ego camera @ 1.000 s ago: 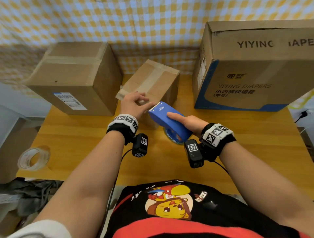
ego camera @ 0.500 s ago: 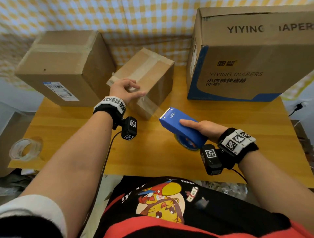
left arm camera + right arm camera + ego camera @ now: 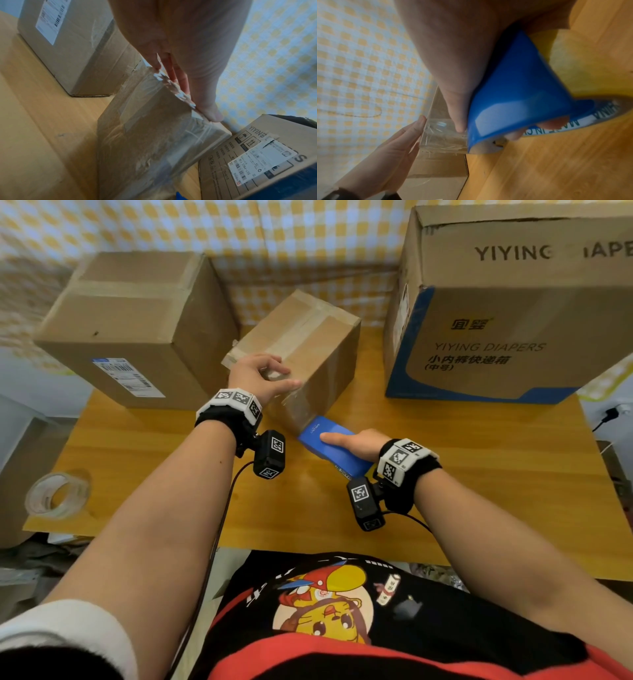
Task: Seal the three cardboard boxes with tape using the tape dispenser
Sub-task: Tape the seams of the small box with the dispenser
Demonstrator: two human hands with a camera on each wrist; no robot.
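The small cardboard box point(image 3: 308, 337) stands mid-table, turned at an angle, with clear tape down its front face point(image 3: 145, 142). My left hand point(image 3: 260, 378) presses flat on its top front edge, fingers point(image 3: 181, 83) straight along the taped rim. My right hand point(image 3: 356, 443) grips the blue tape dispenser point(image 3: 329, 440), whose nose touches the bottom of that front face. In the right wrist view the dispenser point(image 3: 513, 94) meets the taped box corner point(image 3: 443, 135). A medium box point(image 3: 137, 320) stands at the left and a large diaper box point(image 3: 513, 320) at the right.
A spare roll of clear tape point(image 3: 56, 496) lies at the left front corner of the wooden table point(image 3: 479, 474). A checked cloth hangs behind the boxes. A black cable and plug point(image 3: 609, 416) sit off the table's right edge.
The dispenser left the box's top edge, swung out towards me, and now sits low against the front face. My left hand stayed on the top front edge.
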